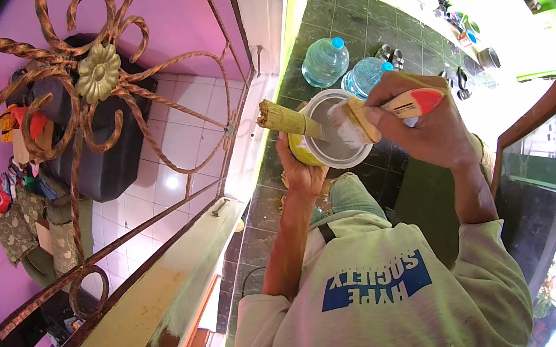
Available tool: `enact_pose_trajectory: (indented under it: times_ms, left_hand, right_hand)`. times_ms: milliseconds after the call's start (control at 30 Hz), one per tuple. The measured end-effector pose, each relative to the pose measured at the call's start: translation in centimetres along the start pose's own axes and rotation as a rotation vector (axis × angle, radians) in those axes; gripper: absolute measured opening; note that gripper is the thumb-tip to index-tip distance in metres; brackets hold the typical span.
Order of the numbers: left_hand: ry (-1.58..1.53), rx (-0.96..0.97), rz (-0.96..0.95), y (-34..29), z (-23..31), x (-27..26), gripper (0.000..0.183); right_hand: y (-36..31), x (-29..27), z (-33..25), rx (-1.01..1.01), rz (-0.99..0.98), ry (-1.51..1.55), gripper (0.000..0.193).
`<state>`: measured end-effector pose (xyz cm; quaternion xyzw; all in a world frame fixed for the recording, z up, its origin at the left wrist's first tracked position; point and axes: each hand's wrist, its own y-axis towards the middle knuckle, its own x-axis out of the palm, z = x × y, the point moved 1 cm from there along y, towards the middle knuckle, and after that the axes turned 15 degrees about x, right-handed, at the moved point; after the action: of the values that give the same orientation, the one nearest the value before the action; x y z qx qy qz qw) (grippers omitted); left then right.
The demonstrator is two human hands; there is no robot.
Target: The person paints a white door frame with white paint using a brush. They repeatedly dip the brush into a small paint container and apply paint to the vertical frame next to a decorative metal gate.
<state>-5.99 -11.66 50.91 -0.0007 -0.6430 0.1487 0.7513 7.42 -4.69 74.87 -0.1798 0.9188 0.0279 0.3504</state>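
Gripping right hand (426, 119): fingers and thumb pinched firmly round a paintbrush (362, 120), close to its bristle end; the red tip of the handle sticks out beyond the grip, to the right.
Brush bristles: pale and whitish, over the mouth of the tub; whether they touch its contents, I cannot tell.
Left hand (304, 174): curled round the near left side of the tub, its opening as wide as that wall; some fingers are hidden.
Tub (301, 149): yellow-sided with a pale rim, held up in front of the body, greyish inside.
Bamboo-like stick (282, 119): slanting out of the tub over its left rim, lower end inside.
Shirt (375, 244): light grey, blue print across it, below the hands.
Grille (98, 73): twisted metal scrolls with a flower at the centre, left of the person, next to a pale, patchy frame (143, 312).
Large water bottles (325, 62): two, clear with blue caps, past the tub on dark floor tiles (313, 29).
Footwear (391, 56): dark, just beyond the bottles.
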Motion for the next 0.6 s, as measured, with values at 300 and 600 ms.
enact_pose_trajectory:
  times_ms: [300, 600]
  left_hand:
    - [-0.049, 0.013, 0.06, 0.0, -0.1, 0.0, 0.06]
    - [-0.023, 0.019, 0.081, 0.0, -0.4, -0.1, 0.059]
  right_hand:
    - [0.4, 2.0, 1.8, -0.035, -0.045, -0.103, 0.013]
    - [-0.2, 1.6, 2.0, 0.021, 0.001, -0.047, 0.012]
